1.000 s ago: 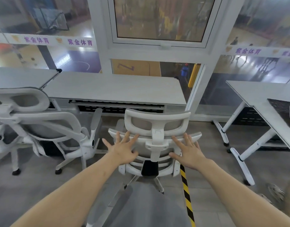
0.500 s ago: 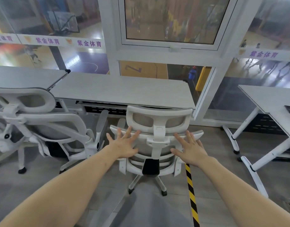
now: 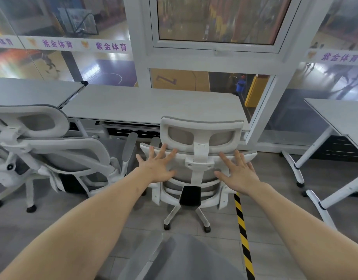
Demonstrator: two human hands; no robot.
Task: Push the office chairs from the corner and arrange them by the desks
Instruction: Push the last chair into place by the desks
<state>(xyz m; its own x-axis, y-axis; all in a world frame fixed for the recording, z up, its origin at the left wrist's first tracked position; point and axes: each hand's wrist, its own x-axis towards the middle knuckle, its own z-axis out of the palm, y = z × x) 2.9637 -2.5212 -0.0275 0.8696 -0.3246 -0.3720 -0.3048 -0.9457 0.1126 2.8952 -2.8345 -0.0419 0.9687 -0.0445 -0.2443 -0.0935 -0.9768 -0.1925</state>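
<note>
A white mesh office chair point(image 3: 200, 136) faces the long grey desk point(image 3: 153, 106) by the window, its headrest level with the desk's front edge. My left hand point(image 3: 156, 166) presses flat on the left side of the chair's backrest, fingers spread. On the right side of the backrest my right hand point(image 3: 237, 174) presses in the same way, fingers straight. A second white chair point(image 3: 52, 150) stands to the left at the neighbouring desk point(image 3: 28, 91).
Another desk point(image 3: 341, 116) on white legs stands at the right. A yellow-black hazard strip point(image 3: 243, 235) runs along the floor right of the chair's wheels. Glass walls and a white window frame point(image 3: 214, 50) close off the far side. Grey fabric point(image 3: 184, 259) fills the lower middle.
The chair has rolled forward toward the desk with both hands flat on its back, and I have come closer to the desk with it.
</note>
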